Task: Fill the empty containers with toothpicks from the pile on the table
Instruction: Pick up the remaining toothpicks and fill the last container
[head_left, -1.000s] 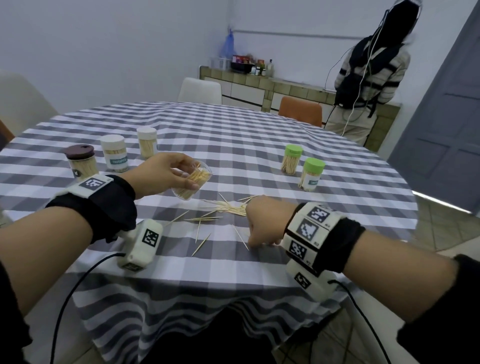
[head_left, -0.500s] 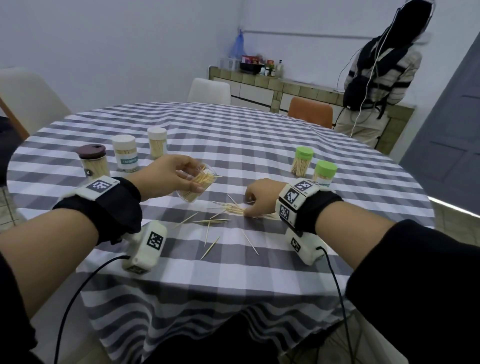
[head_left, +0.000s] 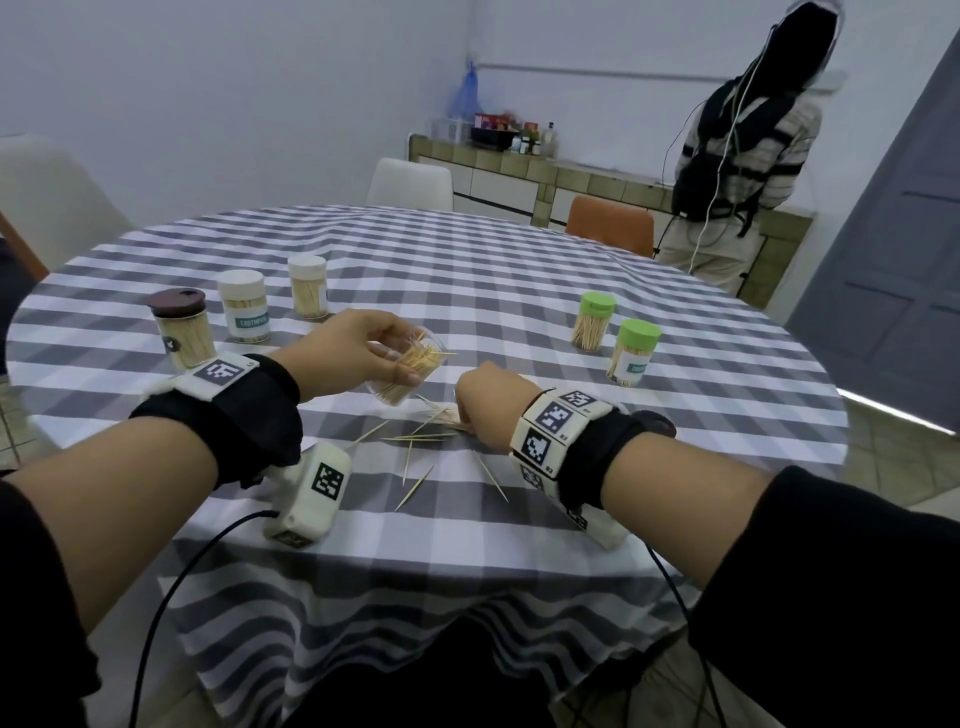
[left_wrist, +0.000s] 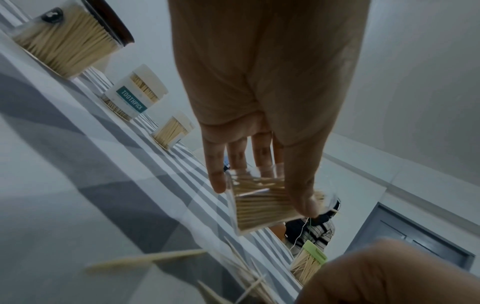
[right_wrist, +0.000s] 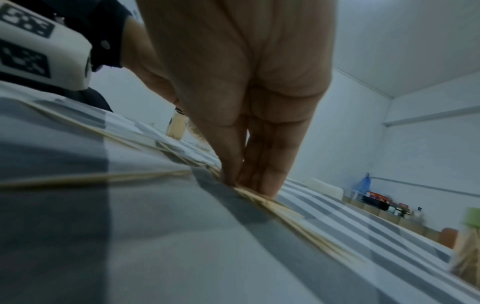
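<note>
While the left hand (head_left: 358, 353) grips a tilted clear container (head_left: 410, 366) of toothpicks, the right hand (head_left: 485, 410) pinches toothpicks (right_wrist: 262, 197) from the tabletop (head_left: 519, 291) pile.

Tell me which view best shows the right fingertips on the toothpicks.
Right wrist: the fingertips press a toothpick bundle on the table. Head view hides them behind the right hand; left wrist shows only its blurred back.
</note>
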